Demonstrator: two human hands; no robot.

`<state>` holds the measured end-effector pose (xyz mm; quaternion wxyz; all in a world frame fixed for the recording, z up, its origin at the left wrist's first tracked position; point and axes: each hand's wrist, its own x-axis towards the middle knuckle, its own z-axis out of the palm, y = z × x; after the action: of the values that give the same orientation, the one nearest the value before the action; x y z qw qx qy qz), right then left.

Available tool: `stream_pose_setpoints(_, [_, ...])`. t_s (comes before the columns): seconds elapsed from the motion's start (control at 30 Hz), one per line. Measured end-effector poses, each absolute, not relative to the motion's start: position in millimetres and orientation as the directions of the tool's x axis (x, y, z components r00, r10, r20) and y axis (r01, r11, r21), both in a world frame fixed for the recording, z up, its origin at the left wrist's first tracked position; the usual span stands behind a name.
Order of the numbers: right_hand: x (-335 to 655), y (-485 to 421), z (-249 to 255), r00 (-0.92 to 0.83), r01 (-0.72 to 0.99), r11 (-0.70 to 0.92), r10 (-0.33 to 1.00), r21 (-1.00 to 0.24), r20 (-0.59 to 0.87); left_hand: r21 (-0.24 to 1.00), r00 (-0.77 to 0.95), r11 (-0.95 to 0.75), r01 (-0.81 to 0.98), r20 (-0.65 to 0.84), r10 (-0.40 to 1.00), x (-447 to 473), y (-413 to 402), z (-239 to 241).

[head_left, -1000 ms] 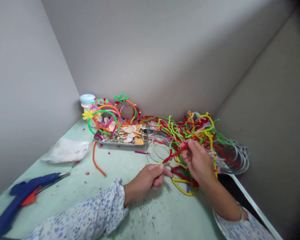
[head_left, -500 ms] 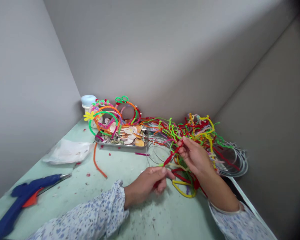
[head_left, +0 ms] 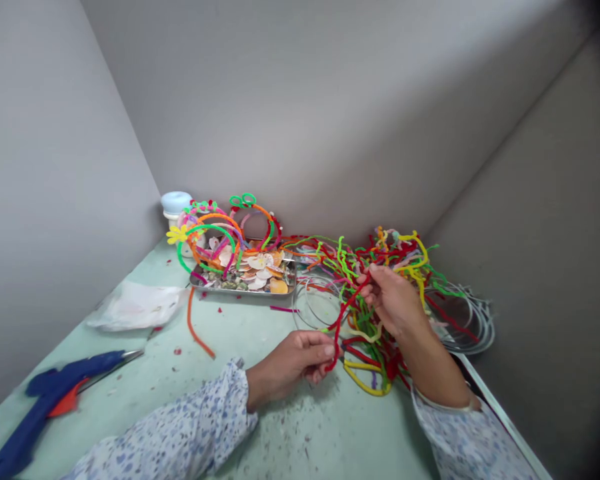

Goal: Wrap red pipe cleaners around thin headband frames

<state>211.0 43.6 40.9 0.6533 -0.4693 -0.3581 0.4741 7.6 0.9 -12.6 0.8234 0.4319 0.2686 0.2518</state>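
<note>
My left hand (head_left: 300, 360) rests low on the pale green table (head_left: 190, 393), its fingers pinched on the lower end of a red pipe cleaner (head_left: 344, 312). My right hand (head_left: 393, 300) is raised over a tangled pile of coloured pipe cleaners (head_left: 380, 267) and grips the same red pipe cleaner higher up. The strand runs taut and slanting between the two hands. A yellow loop (head_left: 363, 381) lies on the table just below them.
A metal tray of shells (head_left: 245, 277) with pipe-cleaner-wrapped headbands (head_left: 215, 230) stands at the back. Plain hoops (head_left: 473, 320) lie at the right, a blue glue gun (head_left: 50, 393) at the front left, a plastic bag (head_left: 135, 303) and a loose orange pipe cleaner (head_left: 195, 327) nearby.
My right hand has lifted up and back, drawing the red pipe cleaner out of the pile. My left hand has stayed on its lower end.
</note>
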Motion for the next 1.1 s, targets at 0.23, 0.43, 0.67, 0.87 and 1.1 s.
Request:
stream_pose_setpoints(0.23, [207.9, 43.4, 40.4, 0.265, -0.286, 0.090, 0.964, -0.954, 0.011, 0.851, 0.754, 0.508, -0.135, -0.244, 0.610, 9.5, -2.5, -17.6])
stream_pose_setpoints(0.43, [212.6, 44.1, 41.0, 0.384, -0.309, 0.202, 0.920, -0.929, 0.073, 0.881, 0.716, 0.456, -0.127, -0.237, 0.657, 11.4, -1.0, -16.6])
stream_pose_setpoints(0.67, [221.3, 43.7, 43.4, 0.380, -0.367, 0.201, 0.924, -0.908, 0.051, 0.917, 0.664, 0.368, -0.153, -0.181, 0.726, 10.4, 2.5, -11.6])
stream_pose_setpoints(0.87, [222.8, 42.5, 42.7, 0.363, -0.347, 0.185, 0.930, -0.919, 0.050, 0.858, 0.708, 0.492, -0.145, -0.257, 0.658, 9.8, 2.2, -18.6])
stream_pose_setpoints(1.1, [224.4, 46.4, 39.8, 0.429, -0.401, 0.234, 0.902, -0.886, 0.044, 0.830, 0.643, 0.506, -0.234, -0.257, 0.721, 10.4, 2.1, -14.3])
